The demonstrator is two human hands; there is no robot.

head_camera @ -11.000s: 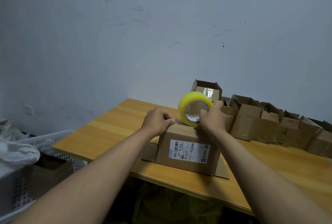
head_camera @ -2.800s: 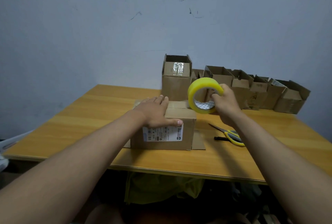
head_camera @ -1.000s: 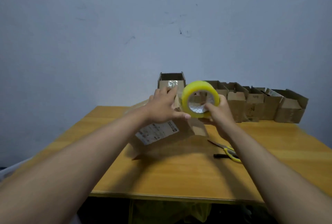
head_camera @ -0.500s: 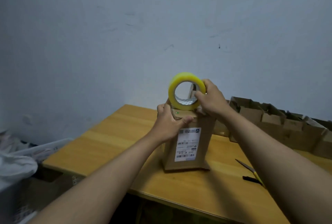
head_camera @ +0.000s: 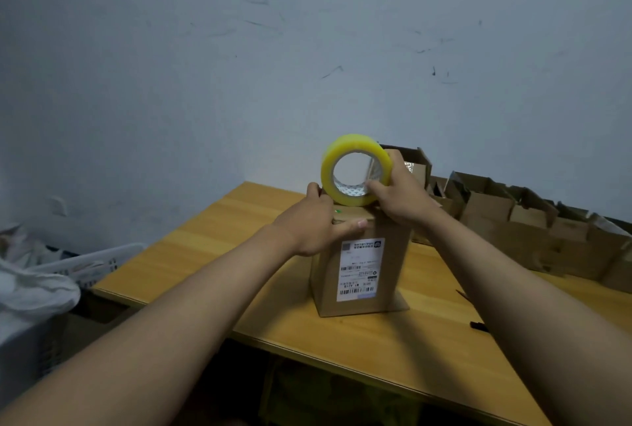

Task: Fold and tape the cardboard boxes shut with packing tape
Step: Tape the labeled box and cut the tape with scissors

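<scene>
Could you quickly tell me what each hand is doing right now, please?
Left hand: grips the top of the upright box.
Right hand: holds the yellow tape roll on the box top.

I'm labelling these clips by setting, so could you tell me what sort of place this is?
Probably a small packing or shipping workspace: a row of open cardboard boxes lines the bare wall, a labelled box stands on the wooden table, and the right hand grips a tape roll.

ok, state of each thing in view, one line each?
labelled box: upright on end on table, top flaps closed
tape roll: on box top, held by right hand
left hand: grips box's top edge
boxes at the back: flaps open
</scene>
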